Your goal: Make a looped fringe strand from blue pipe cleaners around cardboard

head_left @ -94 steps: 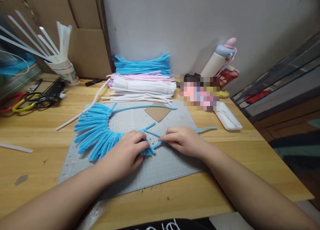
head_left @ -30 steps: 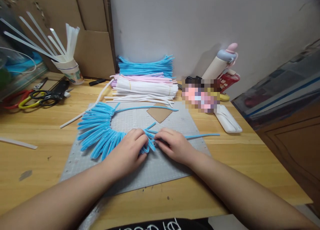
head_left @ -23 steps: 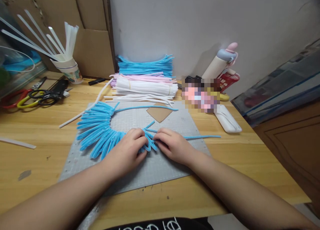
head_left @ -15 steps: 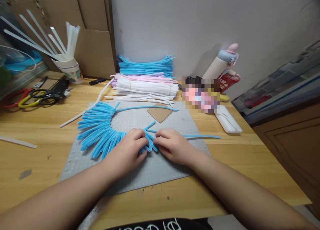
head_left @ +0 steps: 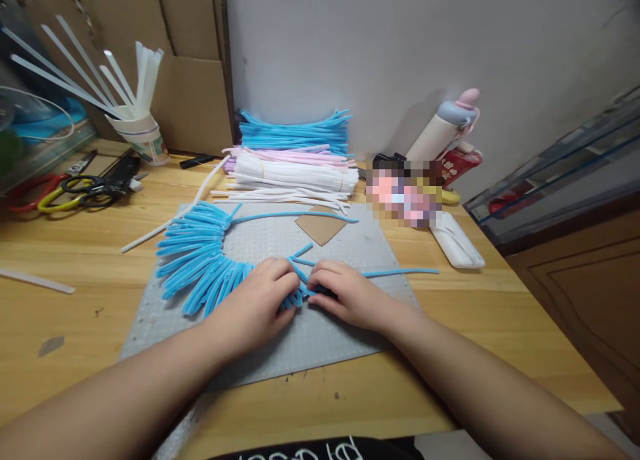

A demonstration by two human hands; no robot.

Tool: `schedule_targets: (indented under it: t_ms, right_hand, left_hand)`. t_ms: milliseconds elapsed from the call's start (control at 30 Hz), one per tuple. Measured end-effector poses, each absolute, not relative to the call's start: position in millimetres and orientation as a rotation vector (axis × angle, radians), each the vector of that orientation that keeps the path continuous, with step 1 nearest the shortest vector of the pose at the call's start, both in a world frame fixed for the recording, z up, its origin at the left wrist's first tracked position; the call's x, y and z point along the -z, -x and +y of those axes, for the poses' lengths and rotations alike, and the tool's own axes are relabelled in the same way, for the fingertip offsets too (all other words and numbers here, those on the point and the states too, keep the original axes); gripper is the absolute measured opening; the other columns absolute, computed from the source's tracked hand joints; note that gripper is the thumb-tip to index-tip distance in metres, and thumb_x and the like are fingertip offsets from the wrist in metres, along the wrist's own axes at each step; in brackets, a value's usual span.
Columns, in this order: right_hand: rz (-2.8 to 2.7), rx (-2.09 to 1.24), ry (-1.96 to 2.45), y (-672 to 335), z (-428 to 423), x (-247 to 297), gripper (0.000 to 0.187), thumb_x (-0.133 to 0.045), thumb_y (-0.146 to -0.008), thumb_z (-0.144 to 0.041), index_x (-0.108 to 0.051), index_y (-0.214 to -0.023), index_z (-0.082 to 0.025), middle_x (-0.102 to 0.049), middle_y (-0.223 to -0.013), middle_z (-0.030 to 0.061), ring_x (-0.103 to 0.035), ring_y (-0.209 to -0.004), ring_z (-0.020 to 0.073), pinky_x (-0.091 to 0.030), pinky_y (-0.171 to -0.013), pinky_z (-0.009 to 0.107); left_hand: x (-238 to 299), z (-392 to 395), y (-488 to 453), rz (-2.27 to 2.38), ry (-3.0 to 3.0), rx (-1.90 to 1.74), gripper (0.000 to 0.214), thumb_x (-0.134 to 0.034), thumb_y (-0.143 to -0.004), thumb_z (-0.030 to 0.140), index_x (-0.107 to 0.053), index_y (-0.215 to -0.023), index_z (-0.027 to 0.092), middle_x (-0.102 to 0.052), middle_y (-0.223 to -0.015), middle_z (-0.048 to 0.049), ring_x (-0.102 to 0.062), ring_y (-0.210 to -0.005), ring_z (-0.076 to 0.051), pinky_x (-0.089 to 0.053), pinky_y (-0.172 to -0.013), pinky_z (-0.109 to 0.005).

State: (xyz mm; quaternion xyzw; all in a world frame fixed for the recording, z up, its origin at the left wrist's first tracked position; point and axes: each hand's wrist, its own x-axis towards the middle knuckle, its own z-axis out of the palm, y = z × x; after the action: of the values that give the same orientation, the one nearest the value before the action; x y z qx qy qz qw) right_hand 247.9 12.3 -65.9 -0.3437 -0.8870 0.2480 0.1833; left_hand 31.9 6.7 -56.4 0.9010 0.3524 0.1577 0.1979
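Note:
A curved fringe of looped blue pipe cleaners (head_left: 193,260) lies on the grey cutting mat (head_left: 270,353). At its right end, my left hand (head_left: 273,290) is closed around the loops, with fingertips hidden beneath. My right hand (head_left: 337,290) pinches a blue pipe cleaner end just beside it, fingers bent and thumb underneath. One long blue strand (head_left: 400,273) runs out to the right past my right hand. Another blue strand (head_left: 295,215) stretches from the fringe's upper end toward a brown cardboard square (head_left: 321,228).
Bundles of blue pipe cleaners (head_left: 295,132) and white pipe cleaners (head_left: 285,175) lie against the wall. Scissors (head_left: 80,187) and a cup of glue sticks (head_left: 143,140) are at the left. A bottle (head_left: 433,137) and a white case (head_left: 457,240) are at the right.
My right fingers have closed onto the blue end that stuck out between the hands, and it now points toward the right hand. My left hand has barely moved.

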Motion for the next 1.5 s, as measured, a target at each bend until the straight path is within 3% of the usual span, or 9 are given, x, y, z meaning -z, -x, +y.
schedule_targets:
  t_ms: [300, 433, 633, 833, 967, 1500]
  right_hand:
    - [-2.466, -0.790, 0.871, -243, 9, 64, 0.009, -0.059, -0.089, -0.024, -0.057, -0.096, -0.017, -0.060, -0.094, 0.0065, -0.055, -0.088, 0.0182, -0.047, -0.077, 0.032]
    - [-2.481, -0.744, 0.854, -244, 8, 62, 0.009, -0.054, -0.090, -0.017, -0.059, -0.097, -0.018, -0.061, -0.095, 0.0072, -0.055, -0.089, 0.0188, -0.047, -0.078, 0.034]
    - [-2.370, -0.848, 0.876, -249, 7, 61, 0.028, -0.048, -0.085, -0.003, -0.057, -0.106, -0.018, -0.062, -0.100, 0.0072, -0.057, -0.092, 0.0169, -0.048, -0.081, 0.032]
    - [-2.237, -0.814, 1.047, -252, 6, 64, 0.021, -0.053, -0.081, -0.005, -0.058, -0.094, -0.020, -0.065, -0.089, 0.0017, -0.059, -0.080, 0.0140, -0.047, -0.073, 0.027]
    - [-2.283, -0.789, 1.067, -254, 9, 59, 0.015, -0.057, -0.082, -0.007, -0.059, -0.089, -0.020, -0.062, -0.088, 0.0031, -0.057, -0.082, 0.0151, -0.047, -0.074, 0.029]
    - [-2.182, -0.785, 0.977, -249, 6, 65, 0.019, -0.052, -0.078, 0.000, -0.054, -0.079, -0.019, -0.059, -0.080, 0.0016, -0.056, -0.077, 0.0142, -0.046, -0.070, 0.028]
  left_hand:
    - [60, 9, -32, 1.005, -2.431, -0.554, 0.015, -0.060, -0.079, 0.013, -0.050, -0.089, 0.020, -0.052, -0.097, -0.0037, -0.049, -0.095, -0.021, -0.044, -0.081, -0.035]
    - [57, 7, -32, 1.096, -2.519, -0.575, 0.015, -0.062, -0.079, 0.017, -0.048, -0.078, 0.020, -0.053, -0.092, -0.0040, -0.048, -0.089, -0.022, -0.043, -0.075, -0.035]
    - [51, 5, -32, 1.127, -2.705, -0.498, 0.005, -0.058, -0.082, 0.021, -0.055, -0.078, 0.019, -0.058, -0.090, -0.0057, -0.049, -0.088, -0.024, -0.040, -0.077, -0.039]
    - [49, 5, -32, 1.152, -2.674, -0.484, 0.009, -0.056, -0.080, 0.017, -0.055, -0.088, 0.019, -0.060, -0.094, -0.0060, -0.052, -0.091, -0.024, -0.041, -0.080, -0.039]
    - [50, 7, -32, 1.155, -2.662, -0.496, 0.005, -0.057, -0.078, 0.016, -0.055, -0.082, 0.019, -0.060, -0.091, -0.0049, -0.052, -0.089, -0.024, -0.040, -0.078, -0.039]
    - [48, 4, -35, 1.165, -2.661, -0.507, 0.007, -0.058, -0.080, 0.025, -0.059, -0.079, 0.018, -0.061, -0.087, -0.0049, -0.053, -0.088, -0.024, -0.039, -0.082, -0.040]
